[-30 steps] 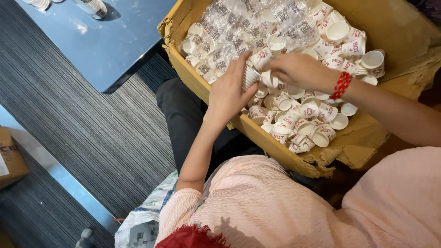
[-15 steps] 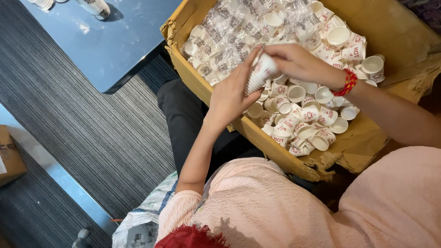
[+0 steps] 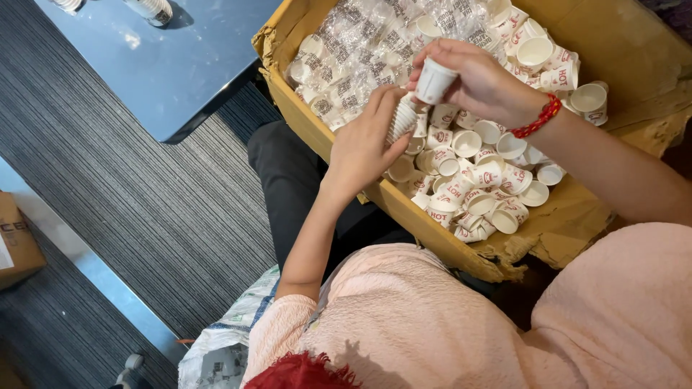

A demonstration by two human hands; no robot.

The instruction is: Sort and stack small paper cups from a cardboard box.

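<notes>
Two hands grip cups over the cardboard box [image 3: 577,216]: left hand [image 3: 364,144] clasps a cup stack [image 3: 402,119], right hand [image 3: 479,79] pinches one paper cup [image 3: 435,79].

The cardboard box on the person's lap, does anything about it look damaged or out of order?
Yes. The cardboard box has a torn, ragged near edge, and loose paper cups lie jumbled on their sides inside, beside plastic-wrapped cup sleeves.
</notes>
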